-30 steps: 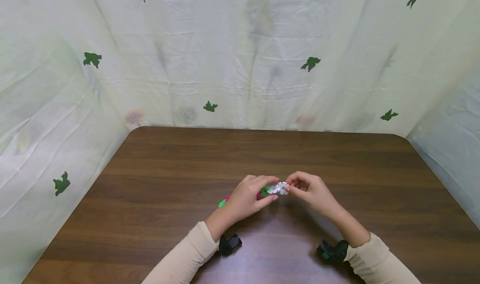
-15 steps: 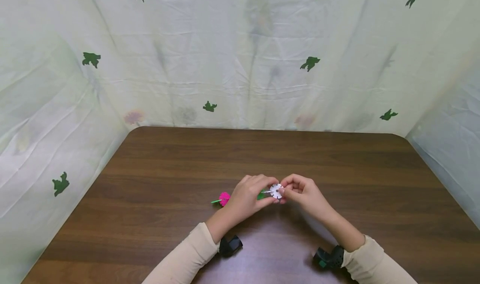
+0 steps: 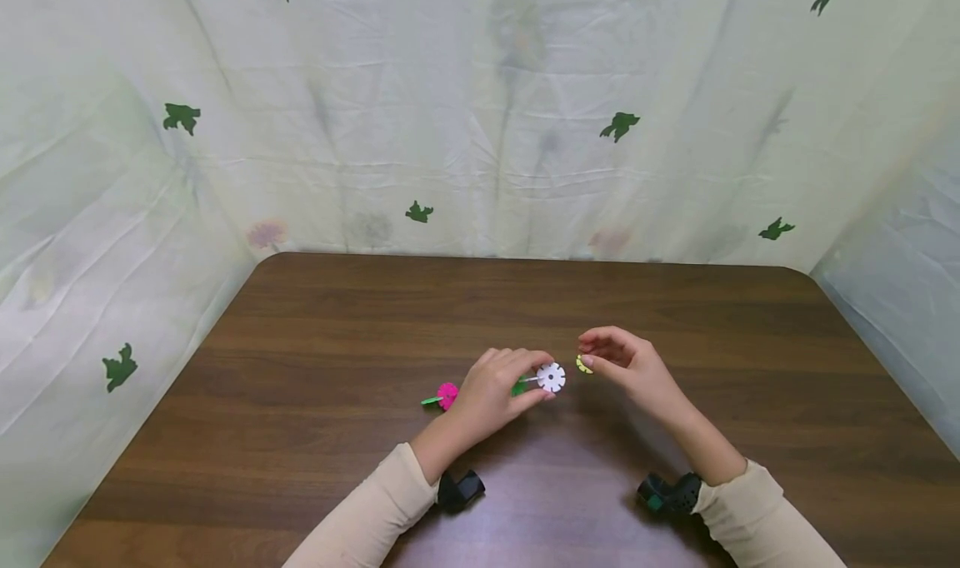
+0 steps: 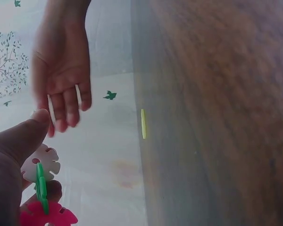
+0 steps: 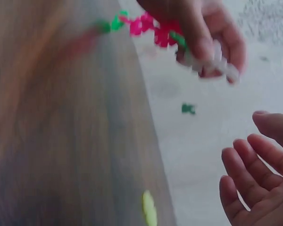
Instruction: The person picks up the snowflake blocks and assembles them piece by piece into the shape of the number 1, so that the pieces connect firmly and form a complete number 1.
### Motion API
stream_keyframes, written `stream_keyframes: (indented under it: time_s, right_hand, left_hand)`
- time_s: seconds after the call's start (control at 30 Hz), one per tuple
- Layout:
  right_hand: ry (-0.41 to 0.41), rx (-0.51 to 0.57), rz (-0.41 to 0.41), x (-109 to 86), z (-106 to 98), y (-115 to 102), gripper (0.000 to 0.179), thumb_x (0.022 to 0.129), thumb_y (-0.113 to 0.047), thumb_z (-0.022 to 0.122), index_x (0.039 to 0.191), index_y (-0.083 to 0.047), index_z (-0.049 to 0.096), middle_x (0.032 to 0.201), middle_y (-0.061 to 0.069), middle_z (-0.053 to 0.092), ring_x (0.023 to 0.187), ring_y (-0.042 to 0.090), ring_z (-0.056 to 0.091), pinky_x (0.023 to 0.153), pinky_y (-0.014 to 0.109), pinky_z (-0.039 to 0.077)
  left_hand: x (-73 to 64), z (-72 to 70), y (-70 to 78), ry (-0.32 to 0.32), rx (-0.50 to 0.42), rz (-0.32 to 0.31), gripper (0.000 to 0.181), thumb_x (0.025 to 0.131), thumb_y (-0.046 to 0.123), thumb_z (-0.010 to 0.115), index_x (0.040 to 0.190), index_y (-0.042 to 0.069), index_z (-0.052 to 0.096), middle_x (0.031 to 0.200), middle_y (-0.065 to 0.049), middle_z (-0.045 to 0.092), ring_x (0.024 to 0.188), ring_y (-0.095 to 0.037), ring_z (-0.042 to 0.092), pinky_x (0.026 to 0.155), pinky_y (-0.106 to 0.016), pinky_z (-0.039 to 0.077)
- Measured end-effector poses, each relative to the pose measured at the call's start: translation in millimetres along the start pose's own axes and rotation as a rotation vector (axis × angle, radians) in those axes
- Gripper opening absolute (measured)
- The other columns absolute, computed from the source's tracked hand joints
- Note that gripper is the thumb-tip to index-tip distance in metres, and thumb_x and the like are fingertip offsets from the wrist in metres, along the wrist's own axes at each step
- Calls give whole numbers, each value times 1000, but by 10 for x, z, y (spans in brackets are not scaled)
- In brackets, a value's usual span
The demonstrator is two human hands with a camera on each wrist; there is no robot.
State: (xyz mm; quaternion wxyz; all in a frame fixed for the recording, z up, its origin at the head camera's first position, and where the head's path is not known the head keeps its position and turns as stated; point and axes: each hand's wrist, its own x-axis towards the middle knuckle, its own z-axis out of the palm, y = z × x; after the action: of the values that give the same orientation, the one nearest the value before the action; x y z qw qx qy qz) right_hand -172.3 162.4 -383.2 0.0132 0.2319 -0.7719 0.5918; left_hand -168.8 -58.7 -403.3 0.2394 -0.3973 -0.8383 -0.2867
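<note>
My left hand (image 3: 491, 395) pinches a chain of interlocking plastic snowflake discs (image 3: 447, 396) between thumb and fingers. In the head view a pink disc and a green one stick out past the wrist side. A notched white disc (image 3: 551, 377) sits at the fingertip end, facing the camera, with green (image 4: 41, 188) and another white edge behind it. My right hand (image 3: 630, 368) is apart from the chain, fingers loosely extended and holding nothing. Below it, a yellow disc (image 5: 149, 207) lies on the table; in the head view the right thumb overlaps it.
The brown wooden table (image 3: 337, 326) extends around both hands. A pale curtain (image 3: 465, 93) with green leaf shapes hangs behind it and at the sides. Dark wrist cameras (image 3: 461, 491) are strapped to both wrists.
The right hand pressed at the white disc half a second ago, then let go and moved right and away. The yellow disc now shows by its thumb. The chain has turned, its white end disc now facing forward.
</note>
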Motion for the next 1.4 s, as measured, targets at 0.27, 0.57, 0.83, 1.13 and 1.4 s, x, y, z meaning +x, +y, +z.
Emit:
stream_keyframes:
  time_s: [0.27, 0.57, 0.83, 1.13, 1.4]
  right_hand:
    - [13, -127, 28, 40, -135, 325, 33, 82, -3, 63, 112, 7, 53, 106, 24, 56, 89, 26, 58, 73, 26, 46]
    - [-41, -332, 54, 28, -138, 472, 39, 79, 0, 65, 115, 9, 52, 106, 22, 55, 94, 35, 53, 77, 44, 43]
    - [-78, -437, 6, 44, -153, 734, 37, 81, -11, 66, 114, 3, 57, 110, 15, 52, 95, 27, 51, 77, 40, 42]
    - [-48, -404, 77, 38, -125, 713, 26, 77, -5, 70, 99, -2, 56, 93, 7, 54, 81, 21, 51, 71, 33, 43]
    - [-47, -408, 69, 50, -130, 662, 24, 80, -4, 66, 102, -7, 57, 82, 1, 57, 71, 16, 51, 63, 27, 43]
  left_hand:
    - [0, 9, 2, 6, -21, -8, 40, 71, 22, 77, 105, 10, 61, 96, 4, 62, 80, -8, 55, 74, -25, 39]
    - [4, 6, 2, 3, -26, -3, 37, 74, 24, 74, 106, 10, 61, 94, 5, 62, 79, -8, 55, 73, -25, 40]
    - [3, -1, -1, -10, -23, -1, 37, 74, 25, 74, 106, 11, 61, 96, 5, 62, 81, -7, 55, 73, -24, 40]
    - [-7, 8, -8, -19, -18, -10, 37, 75, 26, 73, 107, 12, 61, 96, 6, 62, 81, -5, 54, 70, -23, 39]
    - [-12, 12, -20, -19, -21, -13, 37, 75, 26, 73, 107, 12, 61, 96, 6, 62, 82, -6, 54, 70, -23, 39]
